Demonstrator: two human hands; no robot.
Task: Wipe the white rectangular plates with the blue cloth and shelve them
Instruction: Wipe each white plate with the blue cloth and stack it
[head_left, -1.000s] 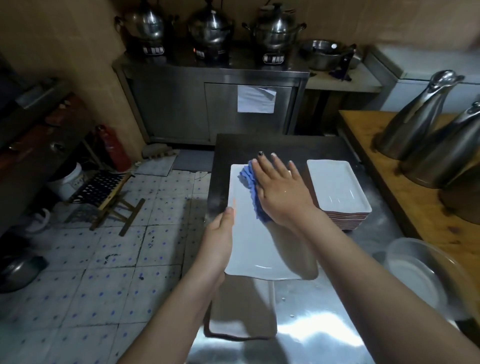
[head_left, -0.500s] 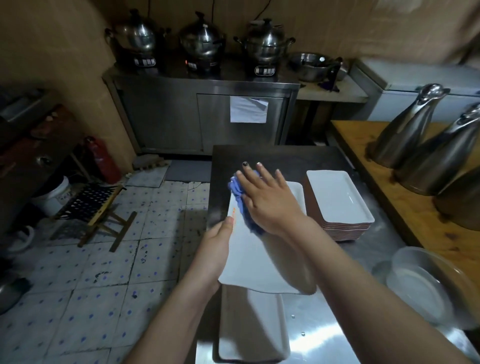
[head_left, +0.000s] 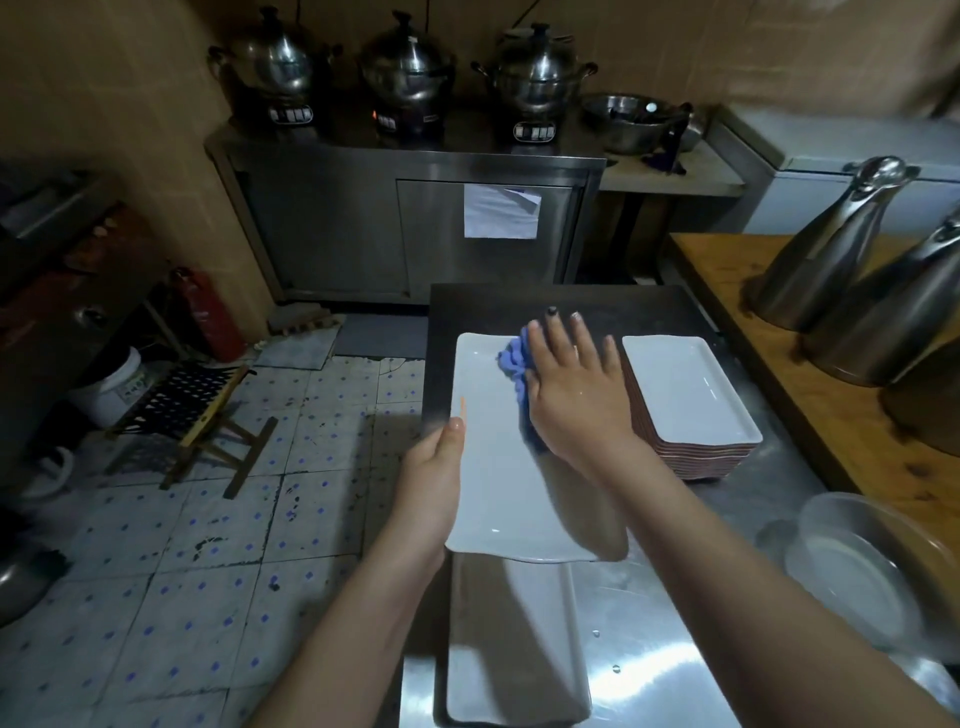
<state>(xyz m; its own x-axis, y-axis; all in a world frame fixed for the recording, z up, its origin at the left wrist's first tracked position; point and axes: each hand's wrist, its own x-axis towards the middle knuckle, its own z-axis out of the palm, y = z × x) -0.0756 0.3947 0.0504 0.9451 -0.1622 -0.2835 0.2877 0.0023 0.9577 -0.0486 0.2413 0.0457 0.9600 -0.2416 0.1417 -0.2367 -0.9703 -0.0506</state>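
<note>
At the left edge of the plate, the left hand (head_left: 431, 483) grips the white rectangular plate (head_left: 493, 467), with the thumb on top. I think it holds the plate steady so it does not slide while it is rubbed. Below this hand, another white plate (head_left: 514, 649) lies on the steel table (head_left: 649, 675). Just right of the left hand, at the far end of the held plate, is the blue cloth (head_left: 511, 358). The right hand (head_left: 571, 400) lies flat on the cloth, fingers straight and spread, and presses it down to wipe. Close to the right of this hand stands a stack of plates (head_left: 691, 395). Nothing lies on the top one. Further right sits a clear bowl (head_left: 857, 571). It looks empty, but it is blurry.
</note>
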